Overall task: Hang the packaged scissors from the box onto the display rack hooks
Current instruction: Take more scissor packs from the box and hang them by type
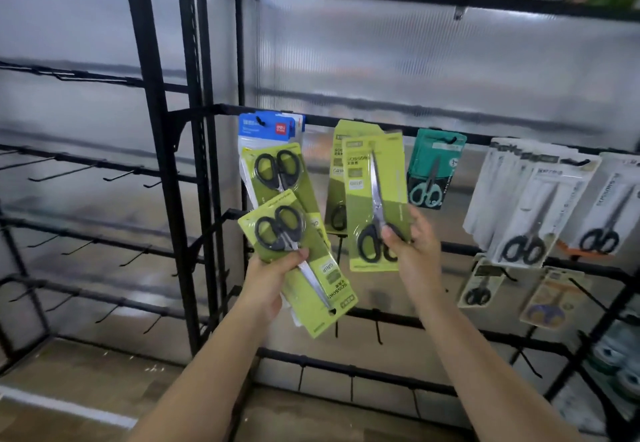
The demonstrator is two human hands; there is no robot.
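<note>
Her right hand (410, 244) pinches a green scissors pack (375, 199) by its bottom; top hole could miss the hook, apparently hidden. Left hand (273, 268) grips spare packs (298, 258), liable to slip.

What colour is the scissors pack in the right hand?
Lime green, with black-handled scissors inside. The head view shows the pack held by the right hand.
</note>
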